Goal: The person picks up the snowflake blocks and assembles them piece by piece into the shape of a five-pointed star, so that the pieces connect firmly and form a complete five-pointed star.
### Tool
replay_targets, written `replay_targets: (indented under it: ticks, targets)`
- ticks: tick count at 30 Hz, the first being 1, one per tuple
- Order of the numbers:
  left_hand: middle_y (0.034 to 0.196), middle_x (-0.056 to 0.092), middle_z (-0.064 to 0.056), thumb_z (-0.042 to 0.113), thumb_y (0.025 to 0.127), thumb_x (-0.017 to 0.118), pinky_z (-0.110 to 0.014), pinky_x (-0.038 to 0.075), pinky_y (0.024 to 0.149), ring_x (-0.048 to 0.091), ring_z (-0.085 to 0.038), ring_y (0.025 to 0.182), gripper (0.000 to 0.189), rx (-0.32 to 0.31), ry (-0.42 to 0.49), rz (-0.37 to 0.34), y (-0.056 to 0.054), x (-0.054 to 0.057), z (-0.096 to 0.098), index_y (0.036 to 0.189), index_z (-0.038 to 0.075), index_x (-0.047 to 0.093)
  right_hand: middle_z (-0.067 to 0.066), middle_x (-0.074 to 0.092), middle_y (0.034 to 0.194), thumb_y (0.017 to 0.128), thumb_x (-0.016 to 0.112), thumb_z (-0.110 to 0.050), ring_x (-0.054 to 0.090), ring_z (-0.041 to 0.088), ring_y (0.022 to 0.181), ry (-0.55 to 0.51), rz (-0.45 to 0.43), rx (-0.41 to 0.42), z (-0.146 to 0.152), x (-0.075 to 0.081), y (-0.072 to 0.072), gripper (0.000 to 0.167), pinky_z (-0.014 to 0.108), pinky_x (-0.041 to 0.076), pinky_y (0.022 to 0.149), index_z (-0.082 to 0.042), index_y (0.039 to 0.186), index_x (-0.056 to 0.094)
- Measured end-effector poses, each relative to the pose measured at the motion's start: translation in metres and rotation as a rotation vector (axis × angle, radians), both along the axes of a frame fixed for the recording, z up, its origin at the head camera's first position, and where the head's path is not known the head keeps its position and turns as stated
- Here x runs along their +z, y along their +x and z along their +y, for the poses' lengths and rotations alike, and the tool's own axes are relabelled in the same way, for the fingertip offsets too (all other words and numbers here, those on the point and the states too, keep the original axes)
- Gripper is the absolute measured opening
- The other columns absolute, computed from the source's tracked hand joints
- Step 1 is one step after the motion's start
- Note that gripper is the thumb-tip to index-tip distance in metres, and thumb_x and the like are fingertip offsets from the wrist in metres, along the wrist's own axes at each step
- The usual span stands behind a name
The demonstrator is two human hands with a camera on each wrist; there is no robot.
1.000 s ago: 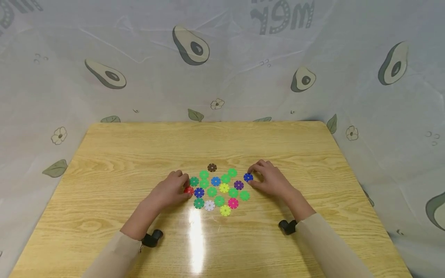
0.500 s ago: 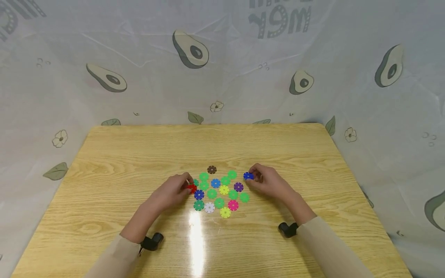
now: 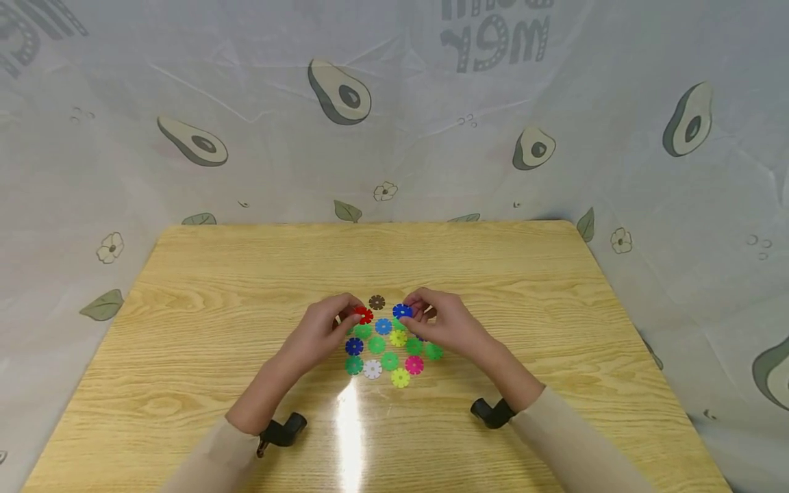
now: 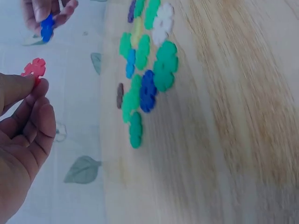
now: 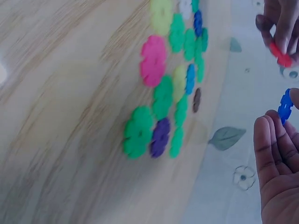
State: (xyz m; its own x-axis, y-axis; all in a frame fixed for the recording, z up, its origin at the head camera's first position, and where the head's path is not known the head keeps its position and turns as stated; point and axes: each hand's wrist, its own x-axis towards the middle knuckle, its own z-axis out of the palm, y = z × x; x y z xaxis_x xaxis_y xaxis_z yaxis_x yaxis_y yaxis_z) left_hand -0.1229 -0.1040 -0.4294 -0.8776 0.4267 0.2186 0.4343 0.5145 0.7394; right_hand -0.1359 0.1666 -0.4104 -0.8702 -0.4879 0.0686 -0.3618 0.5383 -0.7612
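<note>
- what is being held?
- the left hand (image 3: 324, 326) pinches a red disc (image 3: 364, 315) between thumb and fingers; the right hand (image 3: 445, 322) pinches a blue disc (image 3: 403, 312) the same way.
- and where are those two?
- between the hands, near each other, lifted above the surface (image 3: 246, 274).
- what about the others?
- a brown disc (image 3: 377, 302) lies between the hands, towards their far side. a white disc (image 3: 372, 370), a pink disc (image 3: 414, 365) and several green discs (image 3: 390, 361) lie flat on the near side of the hands.
</note>
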Motion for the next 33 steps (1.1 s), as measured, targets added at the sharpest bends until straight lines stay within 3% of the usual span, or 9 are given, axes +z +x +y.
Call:
replay_targets:
  ticks: [9,18,22,29,33]
  targets:
    - [0.094,0.072,-0.005,0.007,0.100,0.070,-0.021,0.055,0.068,0.058,-0.011,0.080,0.007,0.008,-0.023,0.074,0.007,0.009,0.011,0.105,0.006,0.074,0.001,0.069,0.091,0.098,0.075,-0.019,0.062,0.009,0.083,-0.016,0.018,0.050,-0.012,0.007,0.006,0.023,0.028,0.062,0.082,-0.004,0.115,0.070]
    - [0.091,0.071,-0.003,0.007,0.100,0.070,-0.022,0.047,0.068,0.053,-0.015,0.080,0.005,-0.001,-0.071,0.137,0.011,0.013,0.014,0.103,0.007,0.074,0.000,0.070,0.092,0.099,0.074,-0.019,0.062,0.008,0.082,-0.017,0.024,0.097,-0.017,0.007,0.009,0.022,0.032,0.062,0.082,-0.005,0.116,0.070]
    - [0.093,0.073,-0.004,0.007,0.101,0.069,-0.023,0.046,0.068,0.054,-0.017,0.082,0.005,-0.006,-0.065,0.142,0.013,0.013,0.013,0.103,0.007,0.074,0.002,0.073,0.095,0.100,0.073,-0.020,0.064,0.007,0.084,-0.026,0.023,0.126,-0.016,0.008,0.008,0.023,0.028,0.062,0.082,-0.005,0.117,0.070]
    - [0.092,0.073,-0.001,0.006,0.100,0.069,-0.026,0.050,0.068,0.052,-0.011,0.083,0.005,-0.016,-0.040,0.187,0.014,0.014,0.012,0.102,0.008,0.074,0.006,0.075,0.098,0.099,0.074,-0.018,0.065,0.006,0.085,-0.040,0.034,0.145,-0.021,0.011,0.007,0.023,0.023,0.062,0.080,-0.003,0.116,0.072]
    - [0.092,0.073,-0.002,0.005,0.100,0.070,-0.027,0.054,0.069,0.057,-0.012,0.083,0.005,-0.011,-0.014,0.188,0.014,0.015,0.010,0.102,0.007,0.074,0.006,0.075,0.102,0.100,0.074,-0.019,0.065,0.008,0.087,-0.043,0.027,0.140,-0.023,0.014,0.006,0.024,0.026,0.062,0.083,-0.003,0.118,0.071]
